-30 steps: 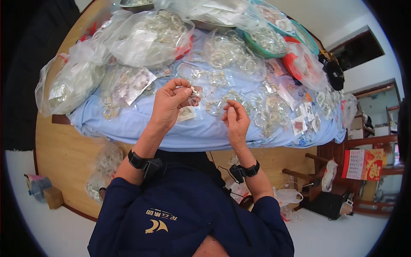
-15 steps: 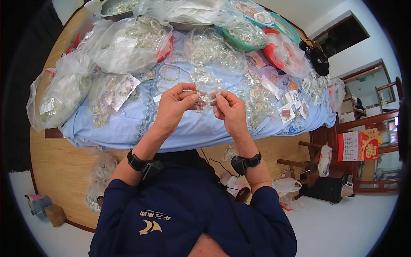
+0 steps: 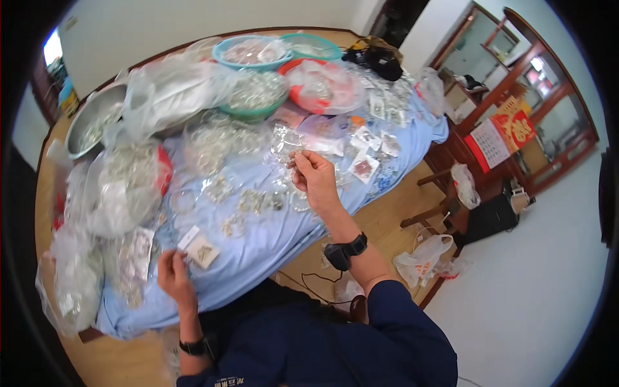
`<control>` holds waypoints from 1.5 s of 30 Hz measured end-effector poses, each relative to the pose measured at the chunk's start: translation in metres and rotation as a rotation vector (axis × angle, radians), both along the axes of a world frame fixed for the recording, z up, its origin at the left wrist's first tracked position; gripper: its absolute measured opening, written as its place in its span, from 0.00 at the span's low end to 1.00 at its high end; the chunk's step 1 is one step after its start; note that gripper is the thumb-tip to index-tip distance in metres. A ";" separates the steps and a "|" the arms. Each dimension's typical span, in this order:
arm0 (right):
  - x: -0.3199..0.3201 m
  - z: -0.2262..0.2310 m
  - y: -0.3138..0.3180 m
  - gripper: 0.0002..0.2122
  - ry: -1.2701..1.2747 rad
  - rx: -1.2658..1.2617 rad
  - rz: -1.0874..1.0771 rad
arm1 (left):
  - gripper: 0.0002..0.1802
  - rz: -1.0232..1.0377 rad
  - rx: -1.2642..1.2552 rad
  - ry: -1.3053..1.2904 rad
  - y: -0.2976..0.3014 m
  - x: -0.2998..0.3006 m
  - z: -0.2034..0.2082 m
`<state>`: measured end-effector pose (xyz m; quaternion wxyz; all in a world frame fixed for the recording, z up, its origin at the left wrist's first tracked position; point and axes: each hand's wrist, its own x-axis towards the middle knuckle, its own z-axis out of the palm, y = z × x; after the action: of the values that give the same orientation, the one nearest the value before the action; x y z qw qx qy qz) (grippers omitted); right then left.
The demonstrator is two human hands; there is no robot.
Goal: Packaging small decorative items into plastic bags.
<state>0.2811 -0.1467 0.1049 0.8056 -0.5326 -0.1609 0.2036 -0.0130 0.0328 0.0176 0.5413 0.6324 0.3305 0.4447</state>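
Observation:
My right hand (image 3: 316, 182) is raised over the middle of the bed-like surface, thumb and fingers pinched together. Something small sits at its fingertips, too blurred to name, against clear packets behind it. Lower at the left, my left hand (image 3: 174, 276) has its fingers curled in, and what they hold, if anything, is hidden. Right beside its fingertips is a small pale card packet (image 3: 204, 251) with a thin dark piece on it; whether they touch I cannot tell. Several clear packets of beaded bracelets (image 3: 251, 201) lie between the hands on the light blue cloth (image 3: 258, 248).
Bulging clear bags (image 3: 126, 187) crowd the left side. A steel bowl (image 3: 80, 122), a green basin (image 3: 251, 115), a blue basin (image 3: 251, 53) and a red basin (image 3: 303, 68) stand along the back. White cards (image 3: 364, 168) lie at right. Beyond the cloth's right edge stands a wooden stool (image 3: 451, 206).
My hands have parted: the left has dropped down and left beside the card packet, while the right stays raised. The view has turned and shifted, showing more of the room at the back.

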 end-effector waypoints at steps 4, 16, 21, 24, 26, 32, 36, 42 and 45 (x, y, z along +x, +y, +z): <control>0.046 -0.007 -0.020 0.08 -0.025 0.019 -0.144 | 0.07 0.020 0.078 0.050 0.004 -0.019 -0.021; 0.175 0.020 -0.017 0.09 -0.345 -0.236 -0.534 | 0.06 0.026 0.162 0.099 0.006 -0.017 -0.028; 0.245 0.009 -0.003 0.10 -0.631 -0.544 -0.616 | 0.06 0.050 0.184 0.129 0.005 -0.021 -0.025; 0.279 -0.004 0.013 0.11 -0.671 -0.701 -0.521 | 0.06 0.088 0.280 0.265 0.006 -0.031 -0.026; 0.345 -0.003 -0.031 0.11 -1.267 -1.365 -0.268 | 0.06 0.019 0.302 0.216 0.014 -0.011 -0.022; 0.276 0.022 0.024 0.08 -0.493 -0.789 -0.102 | 0.04 0.174 0.340 0.150 0.003 -0.020 -0.013; 0.349 0.015 0.025 0.06 -0.327 -0.740 -0.049 | 0.05 0.190 0.285 0.107 0.003 -0.014 -0.011; 0.380 -0.011 0.031 0.09 -0.120 -0.324 -0.117 | 0.04 0.185 0.347 0.139 0.006 -0.014 -0.019; 0.307 -0.001 0.051 0.12 -0.406 -0.277 -0.418 | 0.05 0.211 0.396 0.214 0.005 -0.018 -0.014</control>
<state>0.5878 -0.0956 0.1040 0.7013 -0.6884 -0.1763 -0.0567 -0.0309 0.0383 0.0039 0.3194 0.7315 0.3567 0.4855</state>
